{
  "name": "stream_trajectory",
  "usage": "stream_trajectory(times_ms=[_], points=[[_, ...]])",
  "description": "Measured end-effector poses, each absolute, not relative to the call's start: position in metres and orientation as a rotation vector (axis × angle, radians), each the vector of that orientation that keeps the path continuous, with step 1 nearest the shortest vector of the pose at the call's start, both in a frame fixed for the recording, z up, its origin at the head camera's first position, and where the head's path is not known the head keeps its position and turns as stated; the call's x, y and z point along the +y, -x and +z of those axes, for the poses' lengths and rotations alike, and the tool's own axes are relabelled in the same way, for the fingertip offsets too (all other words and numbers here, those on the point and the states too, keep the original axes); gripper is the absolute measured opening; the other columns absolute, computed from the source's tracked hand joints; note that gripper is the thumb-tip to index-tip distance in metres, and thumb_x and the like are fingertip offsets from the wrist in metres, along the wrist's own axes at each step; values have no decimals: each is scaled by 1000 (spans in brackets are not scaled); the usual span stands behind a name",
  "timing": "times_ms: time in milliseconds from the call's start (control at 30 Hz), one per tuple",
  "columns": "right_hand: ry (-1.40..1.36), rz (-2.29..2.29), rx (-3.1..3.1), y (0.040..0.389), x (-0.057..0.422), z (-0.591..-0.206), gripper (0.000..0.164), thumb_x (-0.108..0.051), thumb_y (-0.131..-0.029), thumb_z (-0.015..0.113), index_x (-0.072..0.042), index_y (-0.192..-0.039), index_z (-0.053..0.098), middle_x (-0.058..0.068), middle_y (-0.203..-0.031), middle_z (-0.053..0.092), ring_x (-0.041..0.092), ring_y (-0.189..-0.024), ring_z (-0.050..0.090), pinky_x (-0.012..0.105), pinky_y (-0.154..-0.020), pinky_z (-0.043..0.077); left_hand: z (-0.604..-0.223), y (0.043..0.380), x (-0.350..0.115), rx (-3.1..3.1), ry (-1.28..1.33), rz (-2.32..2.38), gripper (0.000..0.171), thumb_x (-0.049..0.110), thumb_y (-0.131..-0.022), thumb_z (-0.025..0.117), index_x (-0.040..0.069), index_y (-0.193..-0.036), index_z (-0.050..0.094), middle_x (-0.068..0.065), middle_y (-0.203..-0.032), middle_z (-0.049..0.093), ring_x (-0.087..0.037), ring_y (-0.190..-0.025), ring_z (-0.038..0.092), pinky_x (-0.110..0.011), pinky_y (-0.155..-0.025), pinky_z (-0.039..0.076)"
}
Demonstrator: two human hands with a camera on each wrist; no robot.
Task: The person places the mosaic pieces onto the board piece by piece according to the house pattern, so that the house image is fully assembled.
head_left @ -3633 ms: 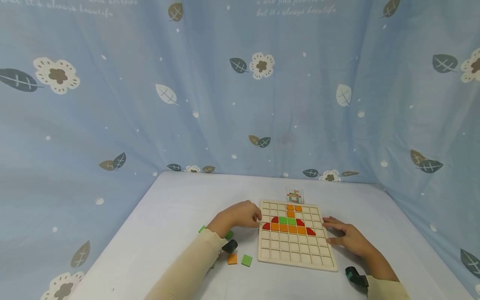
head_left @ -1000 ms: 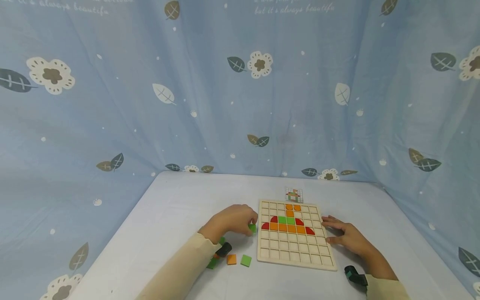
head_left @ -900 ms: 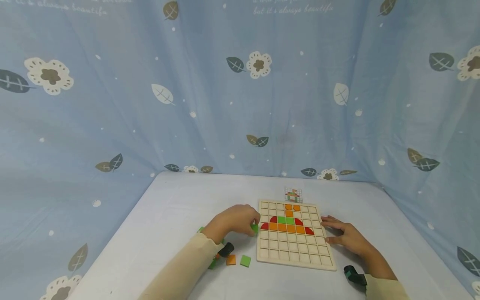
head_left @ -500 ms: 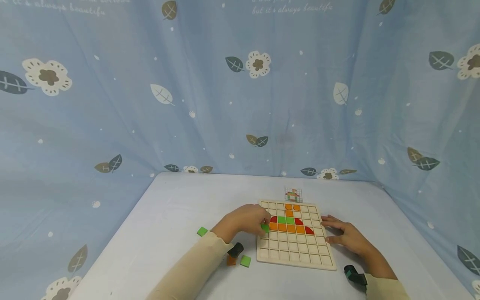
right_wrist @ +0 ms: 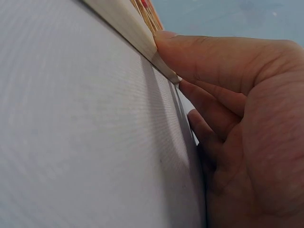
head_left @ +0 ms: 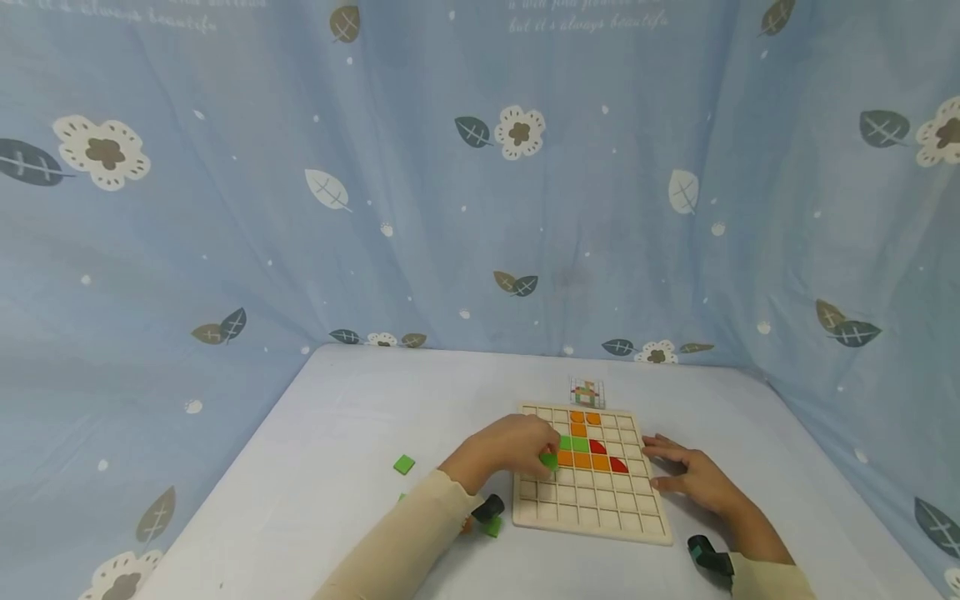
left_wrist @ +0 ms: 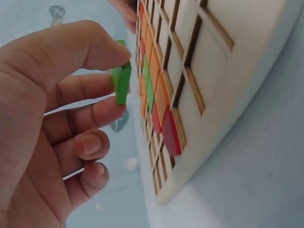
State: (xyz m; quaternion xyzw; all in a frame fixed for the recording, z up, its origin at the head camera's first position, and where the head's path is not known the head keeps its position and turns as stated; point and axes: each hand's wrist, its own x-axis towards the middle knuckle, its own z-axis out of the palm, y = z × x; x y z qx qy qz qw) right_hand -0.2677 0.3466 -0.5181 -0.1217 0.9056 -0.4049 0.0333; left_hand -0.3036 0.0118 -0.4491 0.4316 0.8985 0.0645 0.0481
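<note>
My left hand (head_left: 512,446) pinches a green square tile (left_wrist: 122,81) between thumb and fingertips, above the left part of a wooden grid board (head_left: 592,520). In the left wrist view the tile is apart from the board. Orange tiles (head_left: 582,461), green tiles (head_left: 581,444) and red curved pieces (head_left: 618,464) sit in the board's cells. The left red pieces are hidden by my hand in the head view, but one red piece (left_wrist: 171,135) shows in the left wrist view. My right hand (head_left: 693,477) touches the board's right edge with thumb and fingertips, fingers relaxed.
A small pattern card (head_left: 587,392) lies behind the board. Left of the board are loose tiles: a green tile (head_left: 404,464), another green tile (head_left: 492,527) and an orange tile (head_left: 467,526), partly covered by the left arm. A flowered blue curtain (head_left: 420,183) hangs behind the white table (head_left: 352,392).
My left hand was at the board's left edge, then drew back slightly and appeared with the green tile. It has since moved right, over the board. The right hand stays at the edge.
</note>
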Motion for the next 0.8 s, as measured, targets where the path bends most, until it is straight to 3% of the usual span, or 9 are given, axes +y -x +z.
stream_trajectory(times_ms=[367, 800], points=[[397, -1235, 2802, 264, 345, -518, 62, -25, -72, 82, 0, -125, 64, 21, -144, 44, 48, -137, 25, 66, -104, 21, -453, 297, 31, 2744, -1434, 161, 15, 31, -81, 76, 24, -83, 63, 15, -71, 51, -4, -65, 44, -20, -58, 37], [395, -1257, 2785, 268, 348, -519, 62, -26, -73, 82, 0, -126, 63, 21, -146, 42, 48, -138, 22, 67, -104, 18, -452, 291, 59, 2722, -1432, 134, 11, 31, -82, 75, 26, -87, 65, 16, -72, 52, -3, -65, 44, -19, -60, 38]])
